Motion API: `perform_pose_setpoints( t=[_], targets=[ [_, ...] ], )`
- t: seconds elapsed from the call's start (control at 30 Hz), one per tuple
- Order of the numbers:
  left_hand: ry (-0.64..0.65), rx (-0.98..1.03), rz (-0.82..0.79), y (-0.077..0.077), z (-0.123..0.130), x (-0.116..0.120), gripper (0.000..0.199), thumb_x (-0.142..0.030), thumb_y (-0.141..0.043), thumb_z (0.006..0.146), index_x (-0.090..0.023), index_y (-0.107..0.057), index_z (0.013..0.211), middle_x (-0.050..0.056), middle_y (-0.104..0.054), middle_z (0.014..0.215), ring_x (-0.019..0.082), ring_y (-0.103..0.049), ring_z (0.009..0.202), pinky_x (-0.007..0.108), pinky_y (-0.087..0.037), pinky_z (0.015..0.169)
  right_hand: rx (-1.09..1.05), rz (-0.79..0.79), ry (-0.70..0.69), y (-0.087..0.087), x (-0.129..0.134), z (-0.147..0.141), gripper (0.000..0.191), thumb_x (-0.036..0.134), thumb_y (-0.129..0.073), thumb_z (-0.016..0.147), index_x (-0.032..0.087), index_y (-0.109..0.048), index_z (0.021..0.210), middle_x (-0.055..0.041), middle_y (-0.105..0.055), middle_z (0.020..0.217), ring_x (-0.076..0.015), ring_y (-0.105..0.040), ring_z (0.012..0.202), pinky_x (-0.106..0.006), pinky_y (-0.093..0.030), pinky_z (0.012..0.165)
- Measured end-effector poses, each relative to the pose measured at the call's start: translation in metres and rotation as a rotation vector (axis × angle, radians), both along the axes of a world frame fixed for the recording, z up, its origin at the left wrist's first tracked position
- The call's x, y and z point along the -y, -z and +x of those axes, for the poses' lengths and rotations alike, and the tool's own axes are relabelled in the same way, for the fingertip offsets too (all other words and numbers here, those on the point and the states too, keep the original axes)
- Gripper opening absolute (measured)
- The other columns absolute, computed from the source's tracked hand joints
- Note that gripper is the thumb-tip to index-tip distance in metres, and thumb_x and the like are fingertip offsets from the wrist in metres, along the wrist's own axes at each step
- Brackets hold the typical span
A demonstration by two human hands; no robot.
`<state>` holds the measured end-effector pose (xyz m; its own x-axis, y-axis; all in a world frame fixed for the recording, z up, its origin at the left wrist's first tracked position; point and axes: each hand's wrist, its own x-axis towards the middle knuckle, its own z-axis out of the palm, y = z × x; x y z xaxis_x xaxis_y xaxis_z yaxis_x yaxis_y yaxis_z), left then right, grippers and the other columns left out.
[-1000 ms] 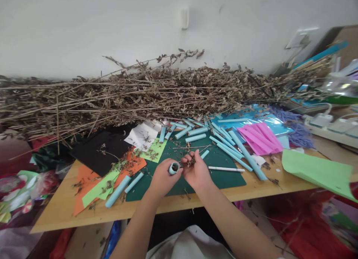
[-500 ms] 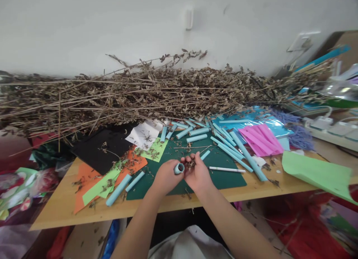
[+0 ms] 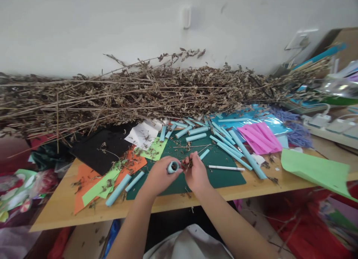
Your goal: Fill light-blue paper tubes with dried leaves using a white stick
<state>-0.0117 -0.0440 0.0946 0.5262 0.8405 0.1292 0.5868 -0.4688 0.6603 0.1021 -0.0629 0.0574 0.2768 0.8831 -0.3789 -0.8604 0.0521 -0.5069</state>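
My left hand [image 3: 160, 175] is wrapped round a short light-blue paper tube [image 3: 172, 167], its open end tilted up toward me. Close beside it, my right hand [image 3: 196, 174] is curled round some dried leaves [image 3: 188, 163]. The left fingertips reach across to the right hand's fingers. Both hands are above the green cutting mat [image 3: 223, 181] near the table's front edge. Just past the right hand lies another blue paper tube [image 3: 204, 154]. A thin white stick [image 3: 226, 168] rests on the mat to the right.
A large heap of dried stems [image 3: 145, 91] runs along the wall. Several blue tubes [image 3: 198, 130] lie behind the hands. Black paper [image 3: 97, 150] and orange paper [image 3: 84, 177] are at left, pink paper [image 3: 261, 137] and light-green paper [image 3: 313, 169] at right. A power strip [image 3: 335, 130] sits far right.
My left hand has shifted slightly left with the blue paper tube, opening a small gap from the right hand. The right hand still holds dried leaves. The view has shifted a little.
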Motion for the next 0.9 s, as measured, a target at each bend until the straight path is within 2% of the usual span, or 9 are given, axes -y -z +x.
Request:
perform_pose_setpoints(
  t=[0.1, 0.27, 0.43, 0.57, 0.77, 0.9],
  targets=[
    [0.072, -0.029, -0.004, 0.005, 0.015, 0.008, 0.012, -0.019, -0.054, 0.068, -0.020, -0.057, 0.080, 0.001, -0.059, 0.082, 0.015, -0.053, 0.077, 0.023, -0.040, 0.068, 0.051, 0.023, 0.011, 0.001, 0.000, -0.001, 0.033, 0.043, -0.057, 0.068, 0.018, -0.038, 0.058, 0.0065, -0.043, 0.048, -0.0070, -0.039, 0.046, -0.019, -0.033, 0.048],
    [0.006, -0.121, 0.051, 0.012, 0.026, 0.008, 0.006, -0.022, -0.050, 0.069, -0.018, -0.055, 0.068, 0.002, -0.056, 0.071, 0.014, -0.051, 0.065, 0.023, -0.038, 0.058, 0.095, 0.031, 0.008, 0.004, 0.003, -0.001, 0.035, 0.045, -0.061, 0.062, 0.018, -0.039, 0.058, 0.0070, -0.042, 0.048, -0.0069, -0.038, 0.045, -0.020, -0.031, 0.046],
    [-0.028, -0.118, 0.070, 0.011, 0.029, 0.011, 0.006, -0.017, -0.048, 0.066, -0.017, -0.053, 0.062, 0.001, -0.055, 0.066, 0.013, -0.048, 0.062, 0.022, -0.036, 0.055, 0.098, 0.035, 0.022, 0.006, 0.005, -0.001, 0.037, 0.044, -0.064, 0.058, 0.018, -0.038, 0.058, 0.0081, -0.041, 0.048, -0.0062, -0.036, 0.045, -0.019, -0.031, 0.046],
    [-0.069, -0.001, 0.034, 0.010, 0.029, 0.012, 0.005, -0.015, -0.049, 0.064, -0.017, -0.053, 0.062, 0.000, -0.055, 0.064, 0.012, -0.048, 0.061, 0.022, -0.037, 0.057, 0.089, 0.054, 0.020, 0.008, 0.006, 0.000, 0.036, 0.044, -0.063, 0.059, 0.018, -0.037, 0.058, 0.0082, -0.040, 0.048, -0.0059, -0.035, 0.045, -0.018, -0.031, 0.046],
    [-0.194, 0.255, -0.113, 0.014, 0.025, 0.010, 0.005, -0.018, -0.049, 0.065, -0.015, -0.052, 0.062, -0.002, -0.053, 0.060, 0.009, -0.048, 0.056, 0.020, -0.039, 0.054, 0.071, 0.080, 0.008, 0.009, 0.004, -0.003, 0.034, 0.045, -0.059, 0.064, 0.019, -0.038, 0.060, 0.0074, -0.041, 0.049, -0.0064, -0.036, 0.046, -0.018, -0.031, 0.046],
    [-0.231, 0.309, -0.199, 0.020, 0.022, 0.011, 0.007, -0.021, -0.049, 0.066, -0.015, -0.051, 0.063, -0.003, -0.051, 0.057, 0.008, -0.046, 0.051, 0.019, -0.038, 0.049, 0.059, 0.079, -0.011, 0.009, 0.003, -0.004, 0.034, 0.046, -0.059, 0.064, 0.019, -0.039, 0.060, 0.0071, -0.041, 0.050, -0.0068, -0.037, 0.045, -0.018, -0.031, 0.044]
  ],
)
